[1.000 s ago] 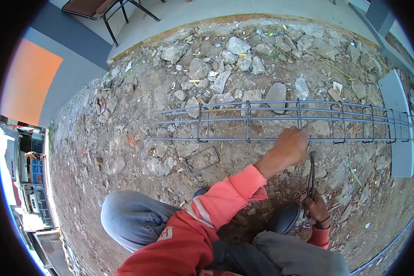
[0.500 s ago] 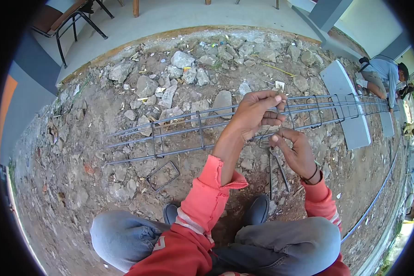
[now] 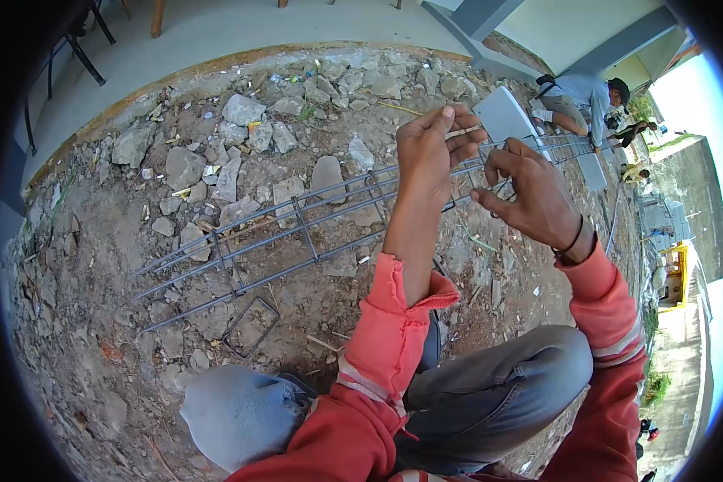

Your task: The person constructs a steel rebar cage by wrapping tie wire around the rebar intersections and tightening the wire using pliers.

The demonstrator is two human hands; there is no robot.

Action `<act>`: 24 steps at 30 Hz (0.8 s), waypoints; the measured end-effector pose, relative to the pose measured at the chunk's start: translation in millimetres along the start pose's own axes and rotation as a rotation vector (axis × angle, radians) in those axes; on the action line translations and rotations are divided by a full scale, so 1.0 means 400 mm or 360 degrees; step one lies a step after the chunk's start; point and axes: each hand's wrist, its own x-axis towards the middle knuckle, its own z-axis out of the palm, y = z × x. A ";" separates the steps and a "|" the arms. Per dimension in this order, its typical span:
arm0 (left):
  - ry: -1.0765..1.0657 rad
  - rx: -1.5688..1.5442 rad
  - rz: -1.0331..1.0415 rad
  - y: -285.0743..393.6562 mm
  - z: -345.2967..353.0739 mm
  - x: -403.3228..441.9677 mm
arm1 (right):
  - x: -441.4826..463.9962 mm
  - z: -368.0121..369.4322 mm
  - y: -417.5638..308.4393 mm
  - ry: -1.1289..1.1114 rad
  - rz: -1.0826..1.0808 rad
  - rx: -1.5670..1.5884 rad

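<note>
My left hand [image 3: 427,161] is raised over a long cage of steel rebar [image 3: 269,273], its thumb and fingers curled together. A thin, pale sliver shows at its fingertips, too small to name. To its right, my right hand [image 3: 534,197] hovers above the same cage, fingers bent and the thumb apart from them, with nothing plainly held. The cage's long bars run from lower left to upper right, joined by rectangular stirrups [image 3: 304,229]. A loose rectangular stirrup [image 3: 251,327] lies on the ground just below the cage.
Broken concrete chunks [image 3: 243,110] and rubble cover the dirt beyond the cage. A pale board [image 3: 502,112] lies under its far part. Another person [image 3: 578,100] bends at the far end. A raised concrete floor [image 3: 241,28] borders the back.
The view has turned, so the cage appears further left and more slanted. My right hand has risen beside the left, its thumb and fingers now apart. My left hand stays curled.
</note>
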 end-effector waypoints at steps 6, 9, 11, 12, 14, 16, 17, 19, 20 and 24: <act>-0.0168 0.0073 0.0132 -0.078 0.034 0.010 | -0.025 -0.060 0.072 -0.0082 0.0286 0.0344; -0.0314 0.0137 0.0294 -0.101 0.036 0.020 | -0.055 -0.064 0.104 -0.0237 0.0752 0.1788; -0.0371 0.0232 0.0249 -0.120 0.027 0.019 | -0.089 -0.034 0.126 -0.0178 0.0884 0.2092; -0.0378 0.0249 0.0245 -0.131 0.024 0.016 | -0.104 -0.012 0.140 -0.0135 0.1013 0.2393; -0.0355 0.0305 0.0113 -0.155 0.013 0.014 | -0.130 0.019 0.166 -0.0136 0.0993 0.2511; -0.0438 0.0364 0.0091 -0.189 -0.015 0.022 | -0.164 0.058 0.208 -0.0207 0.1043 0.2893; -0.0535 0.0395 0.0091 -0.203 -0.027 0.035 | -0.176 0.081 0.228 -0.0292 0.0989 0.3023; -0.0626 0.0437 0.0067 -0.241 -0.065 0.052 | -0.203 0.116 0.254 -0.0425 0.0931 0.3186; -0.0735 0.0459 0.0031 -0.260 -0.087 0.058 | -0.223 0.138 0.267 -0.0539 0.0882 0.3329; -0.0950 0.0581 -0.0093 -0.296 -0.142 0.077 | -0.316 0.322 0.281 -0.0768 0.0738 0.4138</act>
